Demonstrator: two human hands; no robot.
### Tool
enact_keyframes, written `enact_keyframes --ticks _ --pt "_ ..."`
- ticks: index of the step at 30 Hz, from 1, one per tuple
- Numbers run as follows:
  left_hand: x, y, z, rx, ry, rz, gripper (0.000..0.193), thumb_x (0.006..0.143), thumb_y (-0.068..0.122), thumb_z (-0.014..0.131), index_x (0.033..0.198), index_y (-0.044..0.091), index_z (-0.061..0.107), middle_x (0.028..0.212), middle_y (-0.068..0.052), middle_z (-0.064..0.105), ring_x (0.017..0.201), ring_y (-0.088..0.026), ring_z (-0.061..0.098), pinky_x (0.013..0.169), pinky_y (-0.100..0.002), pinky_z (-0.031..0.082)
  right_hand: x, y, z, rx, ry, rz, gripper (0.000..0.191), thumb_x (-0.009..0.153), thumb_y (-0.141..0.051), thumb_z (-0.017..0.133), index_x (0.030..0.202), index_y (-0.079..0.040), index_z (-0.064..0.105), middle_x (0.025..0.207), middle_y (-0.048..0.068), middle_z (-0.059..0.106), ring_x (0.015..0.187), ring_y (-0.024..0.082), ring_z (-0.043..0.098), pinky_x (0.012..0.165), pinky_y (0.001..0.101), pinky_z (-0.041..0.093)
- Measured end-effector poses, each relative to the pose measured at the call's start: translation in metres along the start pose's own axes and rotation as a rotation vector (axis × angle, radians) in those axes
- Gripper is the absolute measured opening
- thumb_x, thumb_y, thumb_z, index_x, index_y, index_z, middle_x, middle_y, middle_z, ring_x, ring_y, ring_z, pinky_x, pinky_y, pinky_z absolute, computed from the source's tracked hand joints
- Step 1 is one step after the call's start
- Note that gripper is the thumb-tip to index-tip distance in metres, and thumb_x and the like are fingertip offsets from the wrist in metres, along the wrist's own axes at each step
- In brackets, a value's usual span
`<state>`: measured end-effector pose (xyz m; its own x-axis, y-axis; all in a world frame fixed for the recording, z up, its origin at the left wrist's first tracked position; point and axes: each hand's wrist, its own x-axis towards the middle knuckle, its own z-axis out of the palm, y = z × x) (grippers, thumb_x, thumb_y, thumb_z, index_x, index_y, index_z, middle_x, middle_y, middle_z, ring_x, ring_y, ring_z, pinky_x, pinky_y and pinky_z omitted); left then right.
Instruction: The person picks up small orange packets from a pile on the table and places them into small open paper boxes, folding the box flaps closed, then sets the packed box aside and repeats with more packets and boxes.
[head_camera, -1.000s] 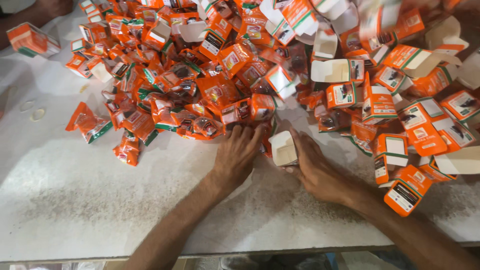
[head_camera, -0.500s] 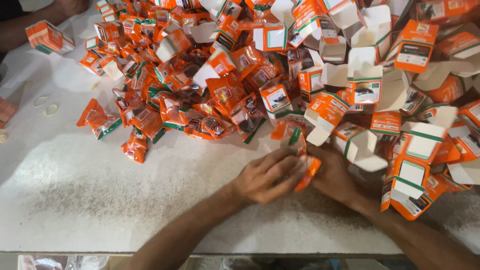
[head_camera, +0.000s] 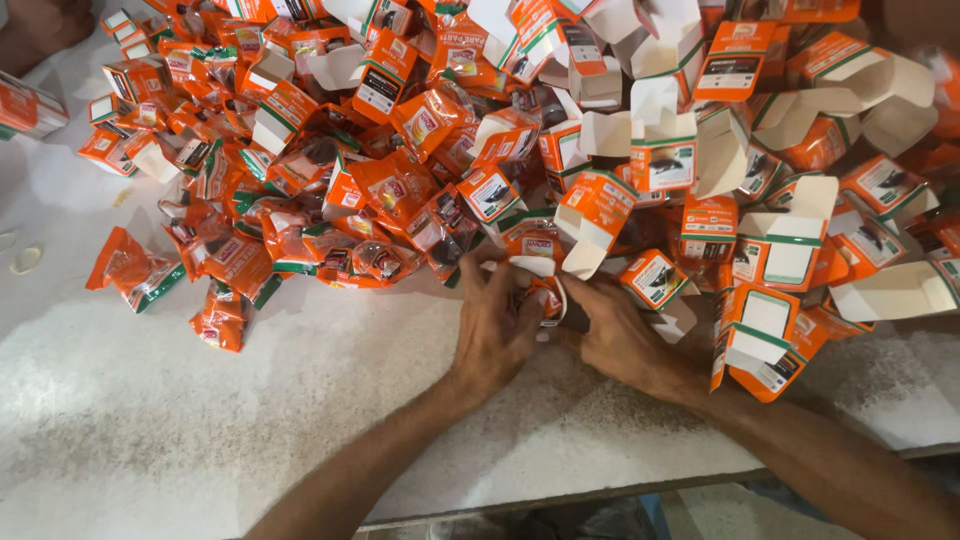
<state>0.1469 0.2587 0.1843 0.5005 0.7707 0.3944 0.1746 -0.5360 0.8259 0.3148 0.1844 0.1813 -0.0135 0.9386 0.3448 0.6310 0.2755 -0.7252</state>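
The small orange carton (head_camera: 545, 290) sits at the near edge of the heap, pressed between both hands where they meet on the white table (head_camera: 200, 420). The left hand (head_camera: 497, 325) curls over the carton's left side with its fingers bent onto it, and the right hand (head_camera: 622, 335) closes on it from the other side, thumb and fingertips pinching a white flap; both hands have hold of this 1 carton, with most of it hidden under the fingers.

The flap looks thin, so a hard squeeze could crease or tear it. Behind the carton, the pile of open cartons (head_camera: 700, 150) leans loosely, and a nudge from a wrist could tip some down onto the work. To the carton's left, the orange foil pouches (head_camera: 300, 240) lie slick and overlapping, so they may slide. Just right of the carton, 1 open box (head_camera: 765, 335) lies near the table edge and might drop off.

The table is pale, speckled and worn, with grey scuffs. Far left of the carton, another person's arm (head_camera: 40, 25) rests at the corner. Below the table edge, little of the floor shows.
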Motion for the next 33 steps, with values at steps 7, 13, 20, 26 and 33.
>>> enact_keyframes --ticks 7,13,20,26,33 --pt "-0.008 -0.012 0.008 -0.276 0.135 -0.135 0.030 0.089 0.006 0.074 0.111 0.001 0.053 0.121 -0.013 0.055 0.072 -0.011 0.056 0.057 -0.029 0.048 -0.007 -0.002 0.003 0.107 0.031 0.103 0.070 0.081 -0.015 0.080 0.141 -0.001 0.048 0.133 0.021 0.063 0.124 0.038 0.060 0.098 0.0465 0.050" --pt "0.002 -0.024 0.003 -0.394 -0.095 -0.400 0.027 0.090 0.012 0.070 0.111 0.002 0.058 0.092 -0.010 0.063 0.062 -0.009 0.060 0.045 -0.030 0.046 -0.008 0.008 0.009 -0.034 0.058 -0.140 0.055 0.084 -0.015 0.081 0.133 -0.003 0.059 0.133 0.019 0.067 0.123 0.034 0.065 0.100 0.0430 0.054" --pt "0.010 -0.046 -0.024 -0.865 -0.357 -0.551 0.030 0.091 0.018 0.065 0.114 0.000 0.062 0.088 -0.006 0.070 0.074 -0.013 0.068 0.065 -0.032 0.061 -0.009 0.004 0.004 -0.126 0.038 -0.155 0.045 0.083 -0.016 0.081 0.123 -0.003 0.064 0.123 0.017 0.070 0.115 0.038 0.067 0.093 0.0458 0.053" --pt "0.021 -0.045 -0.013 -0.510 -0.303 -0.423 0.022 0.090 0.006 0.074 0.108 -0.005 0.068 0.092 -0.012 0.067 0.079 -0.017 0.062 0.067 -0.035 0.053 -0.008 0.005 0.005 -0.101 -0.019 -0.039 0.044 0.087 -0.024 0.080 0.121 -0.004 0.061 0.112 0.015 0.073 0.104 0.036 0.070 0.087 0.0471 0.054" --pt "0.004 -0.025 -0.024 -0.066 -0.241 0.264 0.031 0.095 0.003 0.065 0.125 -0.001 0.066 0.135 -0.017 0.068 0.125 -0.033 0.070 0.099 -0.040 0.060 -0.011 0.011 0.010 -0.176 0.030 0.067 0.058 0.080 -0.024 0.086 0.126 -0.002 0.058 0.118 0.022 0.066 0.112 0.043 0.062 0.089 0.0531 0.050"
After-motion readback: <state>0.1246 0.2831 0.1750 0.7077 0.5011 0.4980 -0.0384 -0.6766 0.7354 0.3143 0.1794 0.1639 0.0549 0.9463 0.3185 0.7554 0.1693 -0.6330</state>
